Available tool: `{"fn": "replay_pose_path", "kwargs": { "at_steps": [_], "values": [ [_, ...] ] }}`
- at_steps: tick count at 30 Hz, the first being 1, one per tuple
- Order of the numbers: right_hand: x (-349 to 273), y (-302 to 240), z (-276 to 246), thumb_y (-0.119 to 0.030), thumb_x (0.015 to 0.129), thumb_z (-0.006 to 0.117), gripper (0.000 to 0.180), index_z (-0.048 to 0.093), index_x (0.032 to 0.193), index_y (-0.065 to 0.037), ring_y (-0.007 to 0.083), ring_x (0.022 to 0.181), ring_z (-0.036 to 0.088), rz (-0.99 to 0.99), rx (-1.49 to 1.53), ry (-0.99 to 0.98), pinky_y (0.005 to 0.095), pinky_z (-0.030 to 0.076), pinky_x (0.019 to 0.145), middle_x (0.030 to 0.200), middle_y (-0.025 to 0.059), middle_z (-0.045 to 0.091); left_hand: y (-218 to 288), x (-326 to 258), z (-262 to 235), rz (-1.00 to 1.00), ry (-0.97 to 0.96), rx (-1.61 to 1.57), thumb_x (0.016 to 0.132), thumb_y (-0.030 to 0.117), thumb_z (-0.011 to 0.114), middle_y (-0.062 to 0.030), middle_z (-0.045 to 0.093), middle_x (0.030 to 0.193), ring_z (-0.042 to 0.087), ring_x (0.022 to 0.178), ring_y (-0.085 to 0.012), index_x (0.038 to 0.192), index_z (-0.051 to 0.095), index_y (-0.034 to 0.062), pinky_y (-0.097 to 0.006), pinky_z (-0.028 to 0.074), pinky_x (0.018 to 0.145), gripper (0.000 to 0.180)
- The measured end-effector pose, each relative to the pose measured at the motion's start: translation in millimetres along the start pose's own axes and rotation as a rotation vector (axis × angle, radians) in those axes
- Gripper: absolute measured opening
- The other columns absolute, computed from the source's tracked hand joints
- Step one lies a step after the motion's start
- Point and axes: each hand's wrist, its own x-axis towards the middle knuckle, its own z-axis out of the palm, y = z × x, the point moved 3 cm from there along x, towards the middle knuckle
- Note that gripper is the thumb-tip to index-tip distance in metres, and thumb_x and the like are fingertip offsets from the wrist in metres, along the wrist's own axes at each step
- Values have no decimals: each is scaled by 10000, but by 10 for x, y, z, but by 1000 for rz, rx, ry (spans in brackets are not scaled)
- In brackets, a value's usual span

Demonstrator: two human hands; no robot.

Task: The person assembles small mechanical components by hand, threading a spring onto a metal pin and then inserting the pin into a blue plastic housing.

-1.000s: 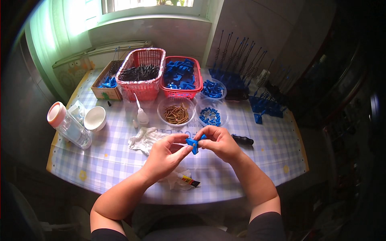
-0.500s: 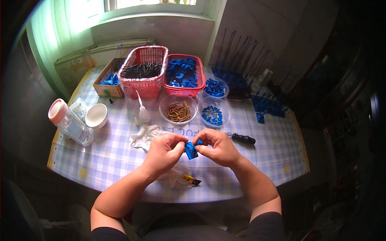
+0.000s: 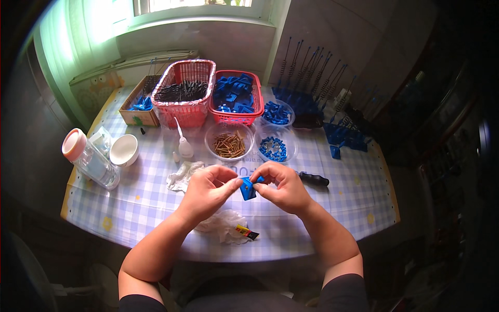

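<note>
A small blue plastic part (image 3: 249, 191) is pinched in front of me, above the tablecloth. My left hand (image 3: 209, 191) grips its left edge between thumb and forefinger. On the other side my right hand (image 3: 285, 190) has its thumb and fingers closed on the upper right of the part. One face shows a small metallic dot; my fingertips hide some of the rest. Nearest below the hands are a crumpled white tissue (image 3: 221, 229) and a black and yellow tube (image 3: 247, 232). A black-handled tool (image 3: 314, 179) lies right of my right hand.
Beyond my hands stand tubs of brass-coloured pins (image 3: 230, 144) and small blue pieces (image 3: 273, 149). Behind them are baskets of black springs (image 3: 182, 91) and blue parts (image 3: 236, 92). At left are a bottle (image 3: 92, 161), a bowl (image 3: 124, 150) and a squeeze bottle (image 3: 185, 147).
Both hands have risen slightly, away from me, with the blue part still between them. More of the tissue below now shows.
</note>
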Motion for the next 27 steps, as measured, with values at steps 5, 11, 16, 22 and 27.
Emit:
{"fn": "replay_pose_path", "kwargs": {
  "at_steps": [5,11,16,22,27],
  "values": [
    [-38,-181,94,32,733,641,165,637,891,-13,167,825,616,-239,-185,34,256,511,725,934,97,613,-102,-1,49,-55,-75,-71,812,124,672,-83,675,831,625,743,-114,968,635,-43,-262,512,689,232],
    [-72,-245,157,37,731,648,161,637,886,-8,173,796,622,-336,-256,7,270,510,692,916,89,617,-88,-10,15,-16,27,96,847,138,625,-71,663,748,608,690,-98,904,648,-52,-257,502,642,200],
    [-52,-223,78,13,743,650,135,638,876,-9,140,748,600,-237,-193,1,251,497,668,893,72,615,23,21,-84,21,133,-26,954,267,541,-45,594,617,566,570,-85,711,592,-6,-217,451,532,370],
    [-36,-229,-116,-28,738,653,127,633,858,6,125,698,594,8,-302,-115,255,492,651,796,65,585,4,23,-116,97,170,121,934,193,571,-36,602,661,567,601,-77,672,581,8,-209,456,564,321],
    [-50,-162,-181,-28,720,650,139,628,851,11,190,696,598,31,-468,-178,287,491,651,789,103,585,7,55,-82,288,142,109,777,-44,505,-72,643,824,587,747,-119,806,629,-23,-259,488,700,130]
  ]
}}
